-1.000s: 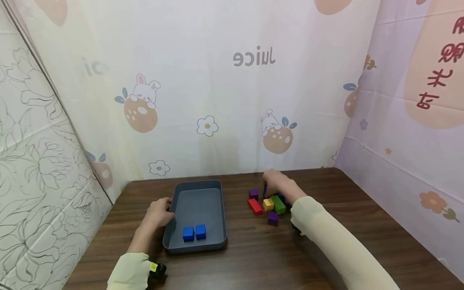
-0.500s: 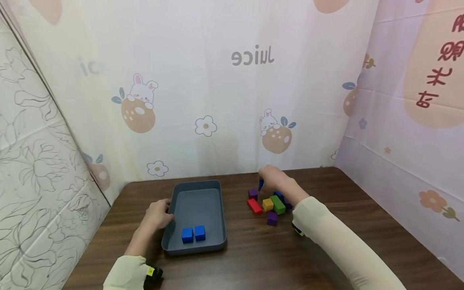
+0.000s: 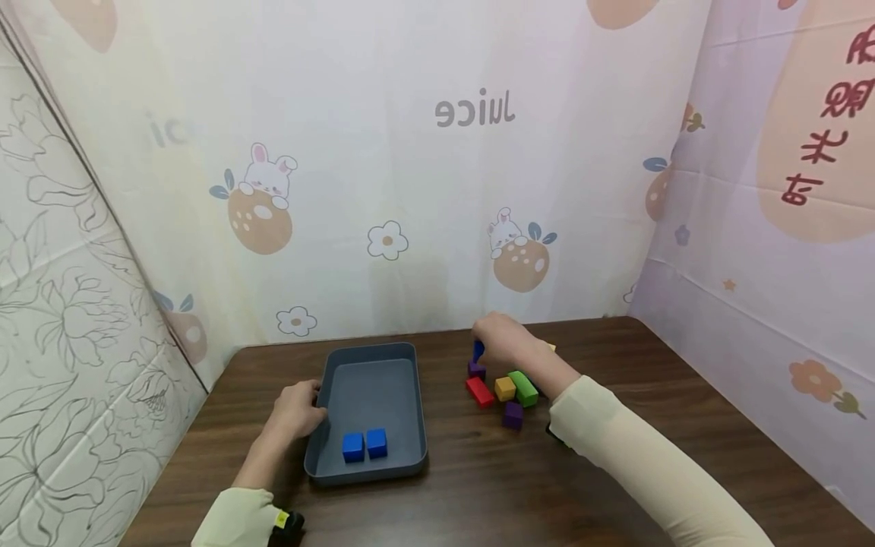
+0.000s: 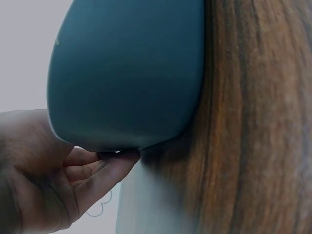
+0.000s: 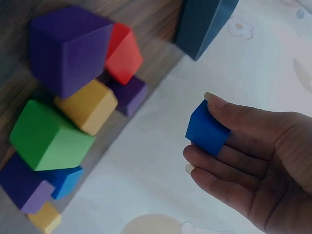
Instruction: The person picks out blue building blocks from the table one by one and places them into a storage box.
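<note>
As the right hand [image 5: 251,163] pinches a blue cube [image 5: 208,134] between thumb and fingers, right of centre in the right wrist view, the left hand [image 3: 296,410] grips a gray tray [image 3: 372,391], lower left in the head view.

The held cube [image 5: 208,129] is blue, the tray [image 3: 372,395] slate-grey, the table [image 3: 478,486] wood-grained brown.

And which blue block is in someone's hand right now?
The blue block pinched in the right hand; two others sit in the tray, and another is beside the green block.
</note>
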